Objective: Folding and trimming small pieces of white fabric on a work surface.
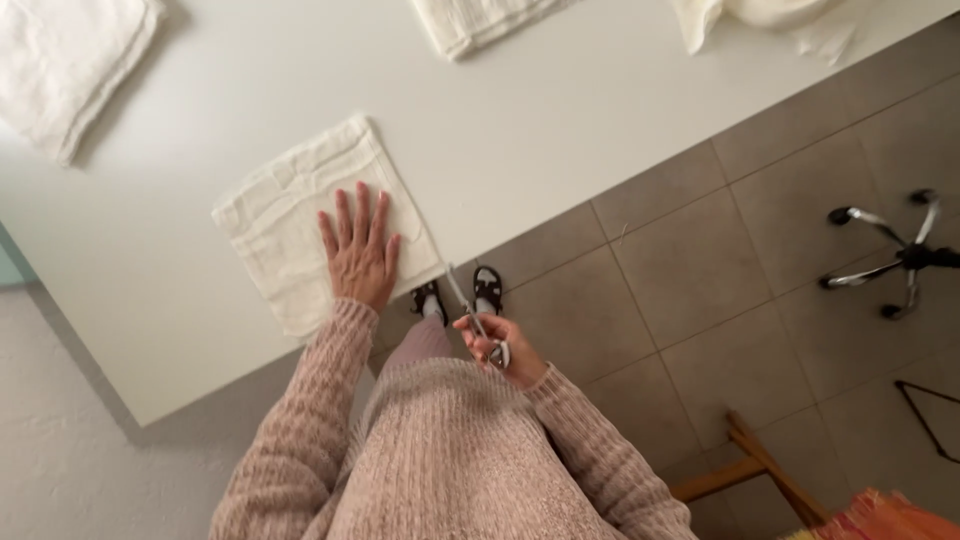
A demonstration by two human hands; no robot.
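- Left hand (358, 255) flat, fingers spread, pressing folded white cloth (300, 215) near bench (560, 130) edge.
- Right hand (497, 345) off the bench, fingers wrapped round scissors (478, 320), over open floor (700, 280).

A folded white cloth (300, 215) lies flat at centre-left of the frame, tilted; thin metal scissors (470, 310) point up-left just right of it.

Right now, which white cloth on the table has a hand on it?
The folded cloth at the table's near edge; the left hand lies flat on it.
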